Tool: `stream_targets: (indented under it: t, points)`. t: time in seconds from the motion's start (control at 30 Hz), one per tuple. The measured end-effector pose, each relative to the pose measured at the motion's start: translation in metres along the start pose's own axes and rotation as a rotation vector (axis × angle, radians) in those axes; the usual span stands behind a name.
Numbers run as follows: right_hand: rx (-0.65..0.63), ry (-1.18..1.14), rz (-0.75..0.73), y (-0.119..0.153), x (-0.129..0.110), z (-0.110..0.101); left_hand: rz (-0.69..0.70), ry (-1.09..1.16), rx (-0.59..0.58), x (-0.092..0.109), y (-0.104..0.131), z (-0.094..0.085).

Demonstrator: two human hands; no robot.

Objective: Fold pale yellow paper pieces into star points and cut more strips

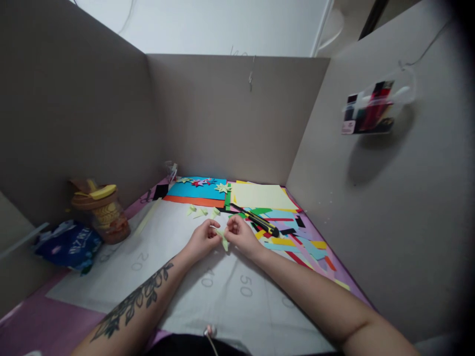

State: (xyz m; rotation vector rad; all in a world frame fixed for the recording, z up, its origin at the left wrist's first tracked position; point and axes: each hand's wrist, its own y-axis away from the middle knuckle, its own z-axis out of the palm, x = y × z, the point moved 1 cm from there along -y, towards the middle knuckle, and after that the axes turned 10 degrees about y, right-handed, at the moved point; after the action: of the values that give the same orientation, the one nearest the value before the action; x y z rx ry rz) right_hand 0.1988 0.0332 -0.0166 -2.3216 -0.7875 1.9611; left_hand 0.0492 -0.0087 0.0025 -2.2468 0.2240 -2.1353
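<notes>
Both of my hands meet over the white numbered sheet (174,291). My left hand (205,238) pinches one side of a small pale green folded paper piece (224,242). On its other side my right hand (240,233) grips the same piece between thumb and fingers. Just beyond them lie several similar pale green folded pieces (201,212) in a row. Close to my right hand rests a black and yellow utility knife (258,220). Farther back, folded paper stars (223,188) sit on blue paper (196,190).
Coloured paper strips (297,242) are scattered at the right. Cream paper sheets (260,196) are stacked at the back. A lidded cup (104,212) and a blue packet (69,245) stand at the left. Grey panels (230,118) enclose the table; a clear bag (371,109) hangs at the right.
</notes>
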Motion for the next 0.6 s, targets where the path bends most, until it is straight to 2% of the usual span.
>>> stream_targets:
  t: [0.2, 0.37, 0.43, 0.6]
  points:
    - [0.056, -0.017, -0.038, -0.004, 0.0, -0.003, -0.038, 0.033, 0.001, 0.004, -0.001, 0.0]
    - [0.045, 0.018, -0.016, -0.001, -0.002, 0.001, 0.104, -0.063, -0.001, 0.0, -0.003, 0.001]
    - [0.04, -0.004, 0.019, 0.001, -0.003, 0.004, 0.157, -0.097, 0.036, -0.003, -0.004, 0.0]
    - [0.009, -0.112, 0.12, 0.006, -0.006, 0.014, 0.182, -0.028, 0.123, -0.005, -0.006, -0.004]
